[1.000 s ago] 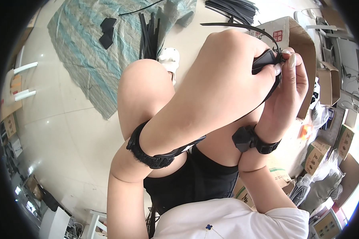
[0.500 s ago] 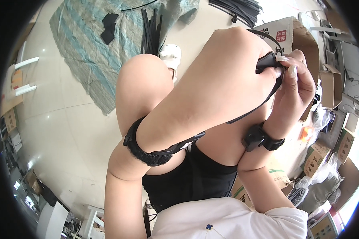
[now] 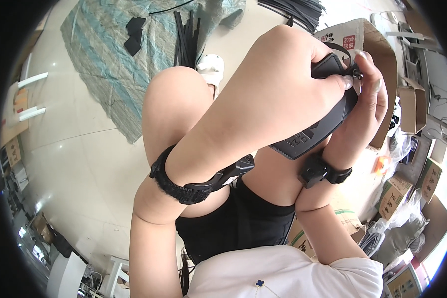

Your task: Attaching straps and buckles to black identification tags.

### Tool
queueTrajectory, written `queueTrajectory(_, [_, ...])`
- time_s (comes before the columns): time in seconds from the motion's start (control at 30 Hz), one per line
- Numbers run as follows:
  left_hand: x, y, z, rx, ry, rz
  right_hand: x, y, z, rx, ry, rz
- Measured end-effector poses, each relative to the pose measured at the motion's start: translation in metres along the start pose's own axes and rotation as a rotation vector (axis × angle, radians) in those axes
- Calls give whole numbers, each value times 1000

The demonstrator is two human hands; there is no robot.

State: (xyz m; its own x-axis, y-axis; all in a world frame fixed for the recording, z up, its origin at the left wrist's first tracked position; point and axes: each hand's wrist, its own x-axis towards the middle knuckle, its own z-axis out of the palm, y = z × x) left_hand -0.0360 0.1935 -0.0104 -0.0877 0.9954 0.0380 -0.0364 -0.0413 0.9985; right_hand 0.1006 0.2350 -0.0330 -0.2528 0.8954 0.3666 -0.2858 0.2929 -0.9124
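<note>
A black leather piece (image 3: 317, 126) with stitched edges and embossed marks hangs slantwise above my thighs. My left hand (image 3: 303, 69) is closed on its upper end, the thumb pressed beside a small metal fitting (image 3: 356, 74). A thin black strap (image 3: 340, 48) loops up from that end. On the far right side, my right hand (image 3: 370, 102) is curled against the piece's edge, fingertips raised around the fitting; its thumb is hidden. Black straps with devices circle both wrists, a left wristband (image 3: 193, 186) and a right wristband (image 3: 328, 172).
Beyond the hands stands an open cardboard box (image 3: 377, 44). A striped woven sheet (image 3: 99, 64) covers part of the tiled floor, with black strips (image 3: 186, 42) and black pieces (image 3: 135, 36) on it. More strips (image 3: 298, 12) lie farther off; cartons (image 3: 395, 196) stand at right.
The leather piece has turned so its broad embossed face now shows below my left hand. My right fingertips have opened from a pinch and lifted slightly. Both hands have shifted a little.
</note>
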Motion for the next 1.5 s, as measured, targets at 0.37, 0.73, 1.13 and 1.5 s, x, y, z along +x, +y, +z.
queueTrajectory(0.37, [1, -2, 1, 46, 6, 76, -2, 0, 5, 104, 130, 122])
queueTrajectory(0.73, [0, -2, 1, 79, 8, 83, -4, 2, -1, 154, 91, 103])
queueTrajectory(1.13, [0, -1, 1, 30, 2, 33, -1, -3, -9, 50, -30, 113])
queueTrajectory(1.5, [0, 0, 0, 99, 38, 92, -2, -8, 1, 29, 55, 142])
